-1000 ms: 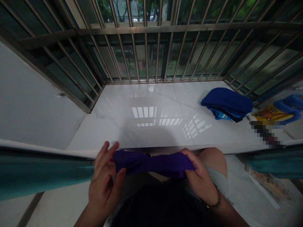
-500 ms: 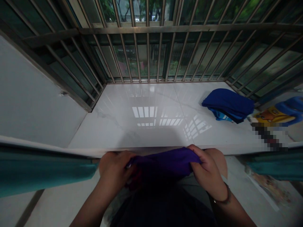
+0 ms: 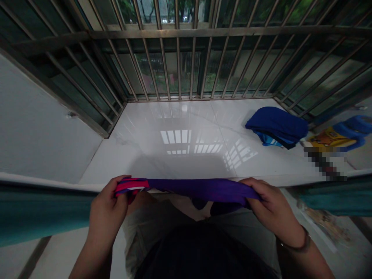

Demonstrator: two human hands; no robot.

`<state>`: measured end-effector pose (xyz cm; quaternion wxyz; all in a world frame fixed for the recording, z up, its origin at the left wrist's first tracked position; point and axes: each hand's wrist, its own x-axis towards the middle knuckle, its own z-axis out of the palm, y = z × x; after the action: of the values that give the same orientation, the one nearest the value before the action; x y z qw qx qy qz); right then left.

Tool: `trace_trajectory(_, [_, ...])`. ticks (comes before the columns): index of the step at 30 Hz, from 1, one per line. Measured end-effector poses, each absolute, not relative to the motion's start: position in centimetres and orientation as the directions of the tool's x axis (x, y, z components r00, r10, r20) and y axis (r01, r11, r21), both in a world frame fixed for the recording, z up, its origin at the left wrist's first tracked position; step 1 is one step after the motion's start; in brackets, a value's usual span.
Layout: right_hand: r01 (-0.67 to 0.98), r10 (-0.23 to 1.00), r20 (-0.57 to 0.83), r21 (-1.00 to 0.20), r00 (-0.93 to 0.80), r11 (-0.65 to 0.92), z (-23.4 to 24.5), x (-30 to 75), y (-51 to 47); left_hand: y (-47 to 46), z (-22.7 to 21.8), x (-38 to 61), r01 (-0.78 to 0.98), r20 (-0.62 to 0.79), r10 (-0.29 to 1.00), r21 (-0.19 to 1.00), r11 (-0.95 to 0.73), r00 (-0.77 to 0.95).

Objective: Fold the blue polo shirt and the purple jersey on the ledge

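A purple garment with a pink and white part at its left end is stretched between my hands, just in front of the white ledge. My left hand pinches the pink end, thumb below and fingers above. At the other end, my right hand grips the purple cloth in the same way; a dark band circles that wrist. The garment's exact kind is not clear from its folded, edge-on shape. Below it are my knees and light shorts.
On the right of the glossy white ledge lies a stack of folded blue clothes. A yellow and blue item sits beyond it, beside a pixelated patch. Metal bars close off the window. Teal curtains hang at both sides.
My hands have moved apart, the left one farther to the left, and the purple cloth is now pulled out straight and wide. Its pink and white end shows more clearly.
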<state>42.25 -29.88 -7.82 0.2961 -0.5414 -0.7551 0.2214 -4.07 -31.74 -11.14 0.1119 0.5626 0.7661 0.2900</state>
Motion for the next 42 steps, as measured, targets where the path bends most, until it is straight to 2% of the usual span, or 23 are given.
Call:
trace_trajectory(3, [0.68,0.941,0.218,-0.651,-0.257,0.337,-6.3,44.0,-29.9,-33.1,-8.4,-5.4,0.842,0.283,0.878,0.496,0.21,-0.386])
trace_trajectory(7, [0.692,0.893,0.151,-0.582,-0.423,0.426,-2.6,45.8,-25.8,-28.9,-4.2,-8.5,0.901,0.328,0.909,0.422,0.102,-0.257])
trace_trajectory(10, [0.76,0.84,0.051,-0.398,-0.54,0.513,0.9,45.2,-17.1,-18.8,-1.1,-10.0,0.989,0.273,0.961,0.149,0.004,-0.045])
trace_trajectory(11, [0.819,0.862,0.052,-0.288,-0.504,0.496,2.1,44.5,-13.4,-14.8,-0.1,-9.9,0.996,0.214,0.977,0.084,-0.007,-0.011])
trace_trajectory(13, [0.939,0.932,0.163,-0.066,-0.324,0.338,3.9,42.3,-6.4,-7.2,1.4,-9.0,0.997,0.239,0.969,0.064,0.045,-0.059])
trace_trajectory(16, [0.973,0.938,0.269,-0.021,-0.217,0.231,4.2,38.7,0.9,-0.1,1.5,-5.3,0.994,0.373,0.924,0.093,0.05,-0.082])
trace_trajectory(18, [0.976,0.934,0.299,-0.036,-0.196,0.216,2.2,36.8,2.6,0.8,-0.3,-2.0,0.987,0.404,0.913,0.163,-0.007,-0.06])
trace_trajectory(20, [0.952,0.921,0.292,-0.089,-0.257,0.294,-1.7,35.7,1.8,-0.9,-3.9,1.4,0.966,0.359,0.93,0.207,-0.157,0.074])
trace_trajectory(22, [0.907,0.906,0.194,-0.126,-0.375,0.402,-6.9,35.8,-0.7,-4.2,-9.0,4.1,0.951,0.281,0.944,0.2,-0.234,0.173])
trace_trajectory(25, [0.929,0.931,-0.048,-0.102,-0.363,0.357,-15.2,38.1,-5.7,-10.9,-17.5,5.8,0.949,0.084,0.967,0.191,-0.252,0.24])
trace_trajectory(26, [0.933,0.931,-0.09,-0.104,-0.353,0.343,-17.6,39.2,-7.3,-13.3,-20.1,5.7,0.949,0.041,0.97,0.202,-0.244,0.24])
trace_trajectory(28, [0.946,0.939,-0.122,-0.1,-0.32,0.309,-21.5,41.4,-10.3,-17.8,-24.2,4.7,0.95,-0.004,0.975,0.228,-0.215,0.221])
trace_trajectory(30, [0.958,0.959,-0.063,-0.086,-0.278,0.272,-24.0,43.3,-12.7,-21.3,-26.9,3.1,0.951,0.002,0.979,0.239,-0.197,0.203])
trace_trajectory(34, [0.968,0.969,0.055,-0.064,-0.24,0.244,-25.2,44.6,-14.8,-24.0,-28.4,-0.1,0.96,0.025,0.993,0.253,-0.121,0.118])
trace_trajectory(39, [0.983,0.98,-0.091,0.027,-0.177,0.181,-22.7,42.8,-14.5,-19.9,-27.2,-2.5,0.957,-0.034,0.991,0.256,0.137,-0.132])
trace_trajectory(42, [0.982,0.975,-0.131,0.034,-0.182,0.188,-21.5,41.0,-16.4,-15.7,-26.3,-3.2,0.94,-0.018,0.964,0.219,0.263,-0.265])
